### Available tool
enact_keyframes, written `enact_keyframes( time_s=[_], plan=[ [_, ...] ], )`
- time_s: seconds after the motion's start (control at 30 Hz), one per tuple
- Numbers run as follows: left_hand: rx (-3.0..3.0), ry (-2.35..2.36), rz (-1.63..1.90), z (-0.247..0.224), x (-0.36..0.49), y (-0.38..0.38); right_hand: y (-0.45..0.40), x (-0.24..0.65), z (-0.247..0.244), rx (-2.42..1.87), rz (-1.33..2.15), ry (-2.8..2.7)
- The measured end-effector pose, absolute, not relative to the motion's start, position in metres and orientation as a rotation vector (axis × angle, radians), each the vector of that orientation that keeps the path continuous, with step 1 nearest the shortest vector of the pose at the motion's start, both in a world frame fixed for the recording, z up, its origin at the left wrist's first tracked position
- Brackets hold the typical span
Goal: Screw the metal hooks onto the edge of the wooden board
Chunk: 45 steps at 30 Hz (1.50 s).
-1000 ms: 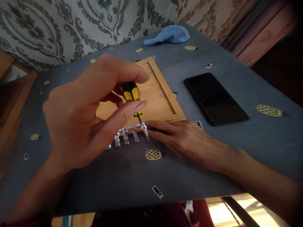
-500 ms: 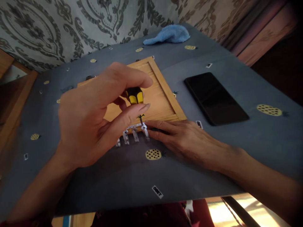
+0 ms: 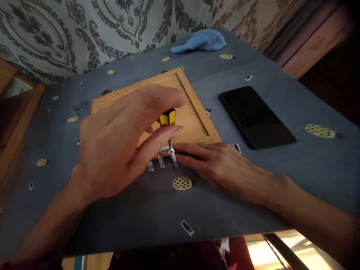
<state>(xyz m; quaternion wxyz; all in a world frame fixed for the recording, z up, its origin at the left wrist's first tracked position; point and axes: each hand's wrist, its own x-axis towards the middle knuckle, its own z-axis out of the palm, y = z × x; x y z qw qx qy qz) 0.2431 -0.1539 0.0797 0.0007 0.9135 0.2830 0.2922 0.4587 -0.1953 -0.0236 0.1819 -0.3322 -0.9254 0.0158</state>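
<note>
My left hand (image 3: pixel 118 138) is closed around a screwdriver (image 3: pixel 168 118) with a yellow and black handle, gripped between thumb and fingers. Its thin shaft points down to the right end of a silver metal hook rail (image 3: pixel 161 159), which has several hooks hanging over the near edge of a framed wooden panel (image 3: pixel 194 105). The panel lies on the table, partly hidden by my left hand, which also covers the rail's left part. My right hand (image 3: pixel 222 168) grips the panel's near right corner, its fingertips touching the rail's end; the thumb is hidden.
A black phone (image 3: pixel 257 116) lies right of the panel. At the back of the table rests a blue cloth (image 3: pixel 201 40). The grey tablecloth (image 3: pixel 135 225) has a pineapple print. Patterned curtain (image 3: pixel 112 22) hangs behind, and wooden furniture (image 3: pixel 22 123) stands at the left.
My left hand has moved slightly right and turned, with the screwdriver in its fingers becoming more upright over the rail's end. My right hand has stayed in place.
</note>
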Motion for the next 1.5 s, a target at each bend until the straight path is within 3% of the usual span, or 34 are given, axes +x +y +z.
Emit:
enact_keyframes(
  time_s=[0.47,0.8,1.13,1.5],
  plan=[
    [2.8,0.969,0.944,0.08,0.246,-0.154,-0.195,0.458,-0.022,-0.942,0.036,-2.618],
    [2.763,0.751,0.982,0.077,0.241,-0.153,-0.196,0.46,-0.025,-0.926,0.036,-2.591],
    [2.86,0.896,1.043,0.072,0.245,-0.153,-0.196,0.458,-0.023,-0.932,0.036,-2.595],
    [2.701,0.841,0.878,0.082,0.242,-0.153,-0.196,0.459,-0.024,-0.933,0.028,-2.595]
  ],
)
